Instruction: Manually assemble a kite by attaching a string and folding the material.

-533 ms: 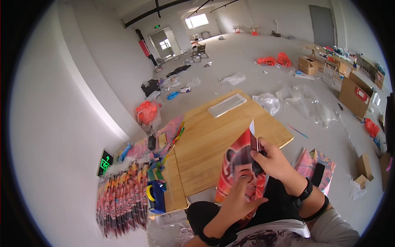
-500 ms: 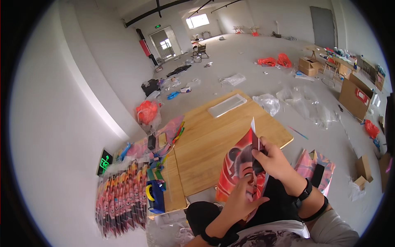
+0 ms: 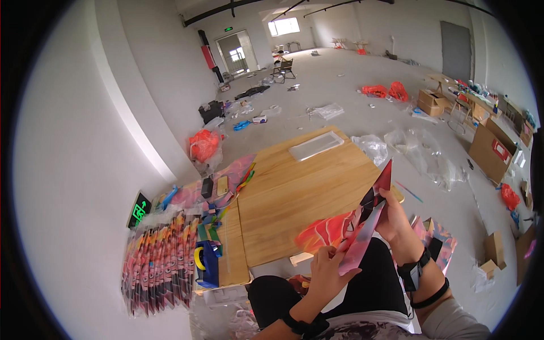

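Note:
A glossy red, black and pink printed sheet (image 3: pixel 324 232) is in both my hands, over my lap at the table's near edge. It is folded along its length, and a dark red pointed corner sticks up at the top. My left hand (image 3: pixel 326 275) is closed on the lower part of the fold, fingers bent over its edge. Farther up, my right hand (image 3: pixel 392 218) grips the folded strip from the right side, thumb on top; some of its fingers are hidden. The sheet's far left part spreads out loosely next to the wooden table (image 3: pixel 283 192).
A clear plastic tray (image 3: pixel 316 146) lies at the table's far edge. To the left are a blue tape dispenser (image 3: pixel 208 263), a phone (image 3: pixel 222 186) and a row of bagged printed pieces (image 3: pixel 161 263). Another printed stack (image 3: pixel 439 241) sits right; plastic bags and cardboard boxes (image 3: pixel 492 150) litter the floor.
The sheet has turned and folded over: its printed face was toward me, now a narrow pink strip shows. My right hand has shifted slightly right and down; my left hand has moved slightly left.

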Demonstrator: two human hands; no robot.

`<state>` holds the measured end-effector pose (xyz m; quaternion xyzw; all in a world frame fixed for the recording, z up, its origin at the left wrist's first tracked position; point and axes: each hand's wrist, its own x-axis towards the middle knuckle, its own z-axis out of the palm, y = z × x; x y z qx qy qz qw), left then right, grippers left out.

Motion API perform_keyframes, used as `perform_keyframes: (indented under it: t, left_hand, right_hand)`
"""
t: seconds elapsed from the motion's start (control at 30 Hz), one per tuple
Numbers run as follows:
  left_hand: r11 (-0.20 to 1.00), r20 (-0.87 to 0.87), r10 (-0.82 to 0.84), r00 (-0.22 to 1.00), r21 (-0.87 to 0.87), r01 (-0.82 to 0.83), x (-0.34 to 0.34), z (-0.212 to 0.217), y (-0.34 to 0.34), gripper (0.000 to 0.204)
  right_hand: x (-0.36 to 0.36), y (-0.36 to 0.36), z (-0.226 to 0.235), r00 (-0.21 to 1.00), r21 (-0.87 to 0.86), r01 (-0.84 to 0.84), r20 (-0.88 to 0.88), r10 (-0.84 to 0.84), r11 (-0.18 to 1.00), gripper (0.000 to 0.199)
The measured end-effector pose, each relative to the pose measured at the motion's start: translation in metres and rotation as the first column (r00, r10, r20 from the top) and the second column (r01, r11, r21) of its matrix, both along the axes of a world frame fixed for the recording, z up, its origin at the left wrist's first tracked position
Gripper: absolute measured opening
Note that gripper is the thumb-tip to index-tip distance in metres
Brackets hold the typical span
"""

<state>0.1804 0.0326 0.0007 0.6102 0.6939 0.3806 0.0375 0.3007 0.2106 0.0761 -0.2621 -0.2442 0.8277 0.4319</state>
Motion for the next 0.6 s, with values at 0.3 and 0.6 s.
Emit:
perform_keyframes:
  t: [0.3, 0.6]
  left_hand:
    - [0.971, 0.591, -0.237, 0.771, 0.121, 0.206, -0.059, 0.036, 0.010, 0.013]
    - [0.992, 0.951, -0.094, 0.293, 0.113, -0.050, -0.163, 0.001, 0.061, 0.021]
  right_hand:
    - [0.016, 0.027, 0.015, 0.997, 0.259, 0.039, -0.077, -0.019, 0.965, 0.025]
    - [-0.092, 0.068, 0.053, 0.933, 0.829, -0.268, 0.350, -0.083, 0.490, 0.030]
